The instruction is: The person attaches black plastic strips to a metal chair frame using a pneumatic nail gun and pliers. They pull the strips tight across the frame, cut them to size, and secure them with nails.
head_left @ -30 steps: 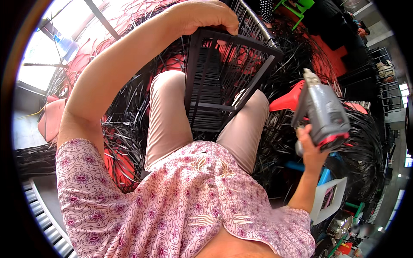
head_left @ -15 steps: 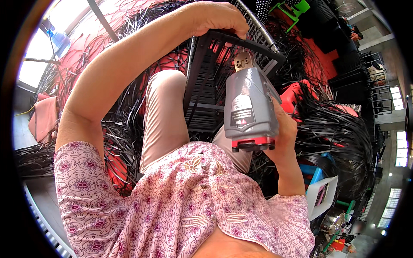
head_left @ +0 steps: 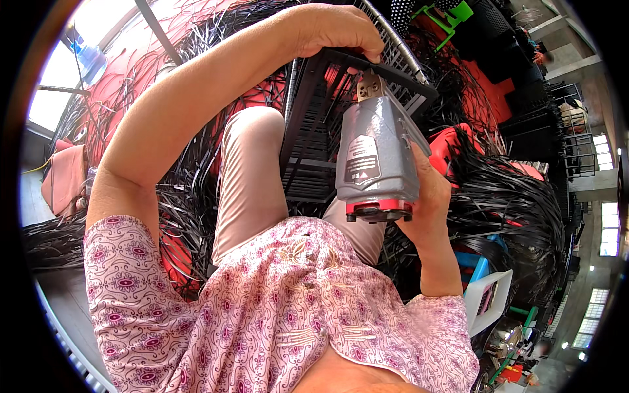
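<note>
My right hand (head_left: 429, 190) is wrapped round the handle side of a grey staple gun (head_left: 378, 154). The tool has a red and black end cap toward me and a metal nose plate (head_left: 371, 85) at its far end. That nose sits against or just beside the top bar of a black slatted frame (head_left: 314, 92) standing between my knees. Bent over the same bar from the far left, my left hand (head_left: 347, 29) has its fingers curled down close to the nose. The gun's body hides its handle and most of my right fingers.
Loose black strips (head_left: 511, 183) lie in heaps all around, over red floor covering (head_left: 141, 85). A red object (head_left: 447, 147) is partly under them on the right. Farther off are a white plastic bin (head_left: 488, 304), a green plastic seat (head_left: 449, 19) and a metal rail (head_left: 396, 42).
The staple gun has shifted slightly left and away from me, its cap end tilting a little. My left hand has moved slightly right along the frame's bar.
</note>
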The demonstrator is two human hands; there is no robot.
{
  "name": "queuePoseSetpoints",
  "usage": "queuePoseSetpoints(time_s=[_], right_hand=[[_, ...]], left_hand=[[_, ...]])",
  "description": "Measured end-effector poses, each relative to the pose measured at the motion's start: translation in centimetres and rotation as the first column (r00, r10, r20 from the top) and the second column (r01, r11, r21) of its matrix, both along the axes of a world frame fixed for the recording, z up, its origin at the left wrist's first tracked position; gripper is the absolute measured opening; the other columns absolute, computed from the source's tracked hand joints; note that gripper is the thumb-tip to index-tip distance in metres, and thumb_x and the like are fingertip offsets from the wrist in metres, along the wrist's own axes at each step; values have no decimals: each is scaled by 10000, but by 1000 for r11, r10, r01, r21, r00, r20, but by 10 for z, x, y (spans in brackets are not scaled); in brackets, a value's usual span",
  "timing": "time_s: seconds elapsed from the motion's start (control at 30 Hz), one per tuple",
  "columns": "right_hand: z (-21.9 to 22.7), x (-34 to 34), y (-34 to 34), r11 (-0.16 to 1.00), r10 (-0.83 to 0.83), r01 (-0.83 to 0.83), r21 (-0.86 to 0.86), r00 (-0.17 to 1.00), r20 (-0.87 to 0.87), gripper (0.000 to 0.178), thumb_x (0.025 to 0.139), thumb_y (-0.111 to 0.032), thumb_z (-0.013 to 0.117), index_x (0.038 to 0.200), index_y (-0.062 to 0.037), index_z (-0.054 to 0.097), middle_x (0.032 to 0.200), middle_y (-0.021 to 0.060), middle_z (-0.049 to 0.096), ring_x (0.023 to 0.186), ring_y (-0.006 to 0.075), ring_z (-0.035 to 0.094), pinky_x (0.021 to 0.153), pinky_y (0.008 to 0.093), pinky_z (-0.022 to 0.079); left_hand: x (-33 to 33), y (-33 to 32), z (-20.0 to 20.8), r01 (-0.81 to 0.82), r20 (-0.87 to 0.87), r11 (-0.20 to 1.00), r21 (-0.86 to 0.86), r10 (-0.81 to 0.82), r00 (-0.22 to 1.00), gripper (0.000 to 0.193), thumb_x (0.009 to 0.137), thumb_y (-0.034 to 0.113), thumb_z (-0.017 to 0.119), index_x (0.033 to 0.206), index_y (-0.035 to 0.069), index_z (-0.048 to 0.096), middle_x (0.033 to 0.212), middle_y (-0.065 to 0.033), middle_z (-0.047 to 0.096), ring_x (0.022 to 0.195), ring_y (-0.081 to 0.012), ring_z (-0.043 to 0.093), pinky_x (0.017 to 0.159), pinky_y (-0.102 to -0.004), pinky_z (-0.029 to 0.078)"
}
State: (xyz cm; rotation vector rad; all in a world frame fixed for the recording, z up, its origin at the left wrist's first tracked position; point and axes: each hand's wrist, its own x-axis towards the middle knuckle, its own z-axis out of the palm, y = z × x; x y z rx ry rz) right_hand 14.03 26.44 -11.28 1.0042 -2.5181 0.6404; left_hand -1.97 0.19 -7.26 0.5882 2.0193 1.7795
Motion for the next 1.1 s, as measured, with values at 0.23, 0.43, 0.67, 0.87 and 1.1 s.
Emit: queuePoseSetpoints(time_s=[0.23, 0.43, 0.67, 0.87, 1.1], right_hand=[[-5, -2, -8, 992, -9, -2, -127, 996, -86, 573, 751, -109, 777, 1276, -18, 566, 819, 122, 678, 676, 291, 659, 608, 385, 519], [-6, -3, -8, 989, 0, -9, -149, 998, -59, 606, 739, -184, 814, 1264, -12, 567, 828, 124, 681, 709, 293, 672, 624, 386, 527], [-7, -2, -15, 983, -5, 10, -182, 1000, 29, 649, 727, -280, 847, 1245, -29, 549, 861, 128, 684, 791, 321, 696, 653, 392, 542], [-3, 0, -14, 984, -67, 81, -157, 993, 93, 635, 697, -109, 824, 1258, 27, 558, 967, 147, 727, 858, 251, 739, 780, 331, 555], [-2, 23, 22, 557, 36, 462, -690, 816, 576, 326, 783, -95, 764, 1069, -7, 636, 938, 72, 694, 836, 166, 655, 781, 308, 519]], left_hand=[[3, 1, 3, -19, -2, 999, -37, 19, 1000, 94, 741, 78, 620, 707, -1, 658, 704, -34, 621, 613, -109, 580, 598, -253, 478], [4, 1, 3, -29, -2, 999, -39, 29, 1000, 95, 745, 82, 623, 711, 1, 662, 702, -32, 620, 617, -104, 578, 592, -257, 473], [2, -4, 1, 1, -79, 999, -44, -4, 997, 100, 750, 92, 626, 713, 6, 661, 710, -11, 610, 659, -86, 566, 618, -245, 456], [5, -1, 4, -9, -1, 997, -76, 9, 1000, 101, 747, 97, 632, 736, 3, 666, 716, -13, 620, 679, -93, 590, 633, -249, 471], [-6, -4, 0, 127, -329, 986, -110, -157, 931, 133, 797, 129, 626, 791, 3, 670, 778, -38, 653, 734, -111, 627, 688, -239, 490]])
